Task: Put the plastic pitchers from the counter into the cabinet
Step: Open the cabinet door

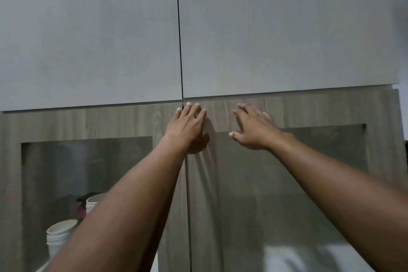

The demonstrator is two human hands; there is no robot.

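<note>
Two bare forearms rise from the bottom corners of the frame toward its centre. Low at the left, behind a glass pane, stand stacks of white paper cups (60, 235), ribbed at the rims. Both hands lie flat with fingers spread on the top rail of two wood-grain cabinet doors (123, 120): the left hand (188, 127) over the dark centre seam, the right hand (254, 127) just beside it. Neither grips anything. Smooth pale grey upper doors (88, 35) fill the top half. No plastic pitcher can be made out.
</note>
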